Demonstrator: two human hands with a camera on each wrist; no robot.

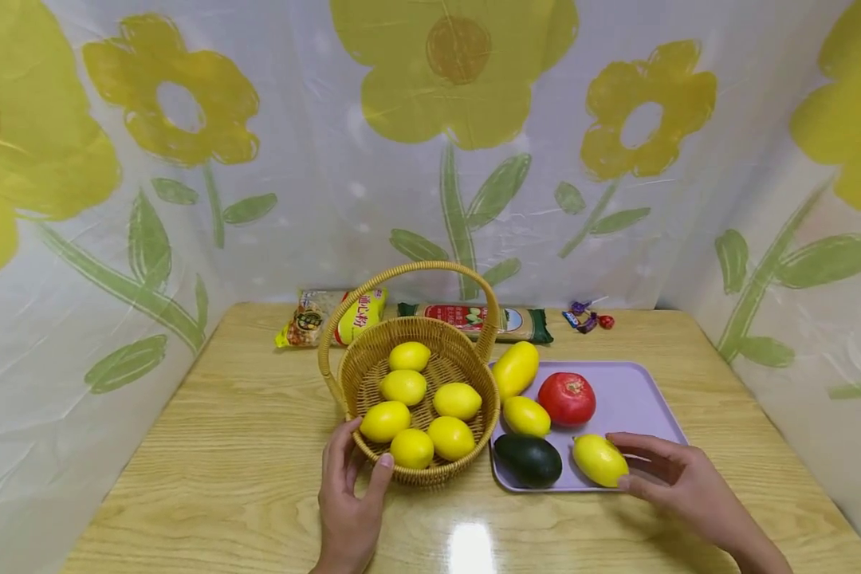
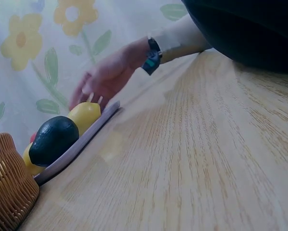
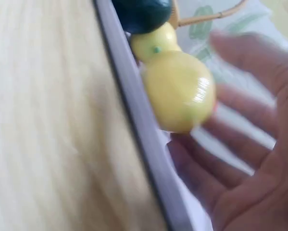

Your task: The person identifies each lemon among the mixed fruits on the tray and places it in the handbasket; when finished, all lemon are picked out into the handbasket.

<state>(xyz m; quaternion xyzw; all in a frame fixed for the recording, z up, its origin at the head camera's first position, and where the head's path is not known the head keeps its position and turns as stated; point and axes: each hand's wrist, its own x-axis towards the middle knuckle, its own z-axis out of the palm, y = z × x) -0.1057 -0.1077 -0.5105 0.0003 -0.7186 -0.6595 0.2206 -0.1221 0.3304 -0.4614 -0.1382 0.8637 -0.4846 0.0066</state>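
Note:
My left hand [image 1: 351, 494] rests at the front-left rim of a wicker basket [image 1: 426, 476], thumb and fingers spread against it. Inside the basket lie several lemons [image 1: 404, 387]. Over the front right of a lilac tray [image 1: 634, 391], my right hand [image 1: 678, 478] reaches around a lemon [image 1: 599, 460], thumb and fingers apart. The right wrist view shows this lemon [image 3: 180, 91] before the spread fingers, still on the tray. Also on the tray are a dark green avocado [image 1: 528, 461], a red pomegranate [image 1: 567, 399], another lemon [image 1: 527, 416] and a longer yellow fruit [image 1: 516, 369].
Behind the basket lie a yellow food packet [image 1: 359, 315] and a long green-ended noodle packet [image 1: 473, 319]. Several small wrapped candies [image 1: 586, 317] sit at the back right. The basket's tall handle [image 1: 423, 267] arches above it. A flowered curtain [image 1: 294, 199] borders the wooden table [image 1: 244, 446].

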